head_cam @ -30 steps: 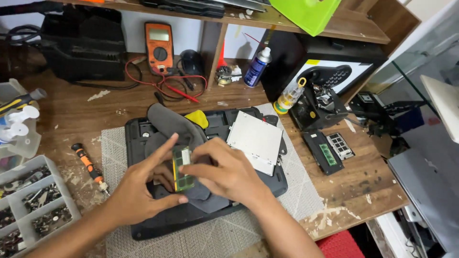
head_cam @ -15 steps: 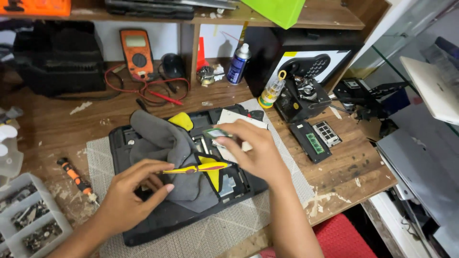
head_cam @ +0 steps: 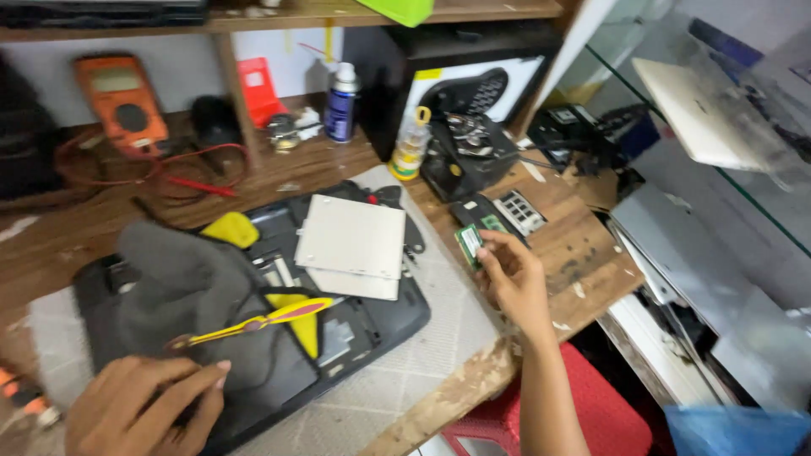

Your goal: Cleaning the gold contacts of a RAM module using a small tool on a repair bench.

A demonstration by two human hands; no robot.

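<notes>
Right hand [head_cam: 515, 283]: fingers closed on a small green memory module [head_cam: 469, 245], held at the bench's right edge, just above the dark modules [head_cam: 507, 215] lying there
Module axis: roughly upright, tilted slightly left
Left hand [head_cam: 139, 409]: pinching a yellow-tipped pry tool [head_cam: 253, 323] over the opened laptop [head_cam: 372, 329]
Nearer hand: right; left well apart

Orange multimeter's grey screen [head_cam: 111, 79], shelf-side
</notes>
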